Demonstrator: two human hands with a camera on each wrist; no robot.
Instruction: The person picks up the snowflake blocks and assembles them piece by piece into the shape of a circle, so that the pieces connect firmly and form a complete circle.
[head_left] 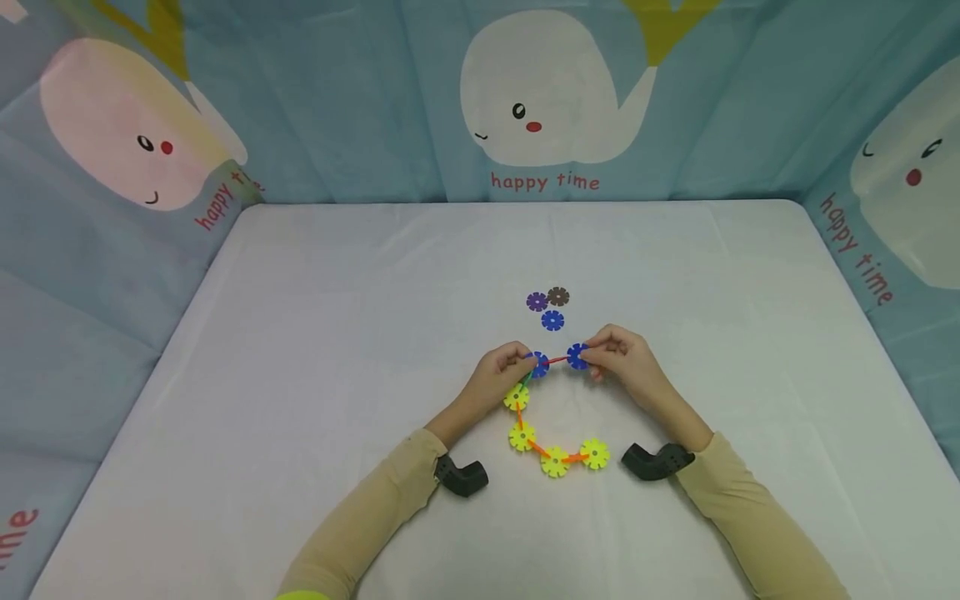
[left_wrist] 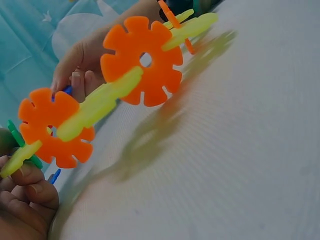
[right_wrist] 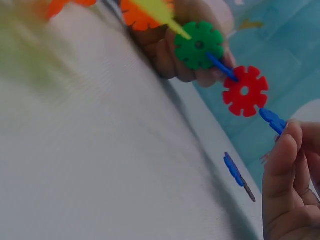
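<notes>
Two hands hold a chain of slotted discs over the white table: the left hand, fingers curled, pinches it near the green disc; the right hand pinches a blue disc at the rim of the red disc. Three loose discs lie beyond.

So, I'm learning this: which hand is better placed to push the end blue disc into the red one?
Probably the right hand: it pinches that blue disc beside the red disc; the left hand grips farther along the chain.
</notes>
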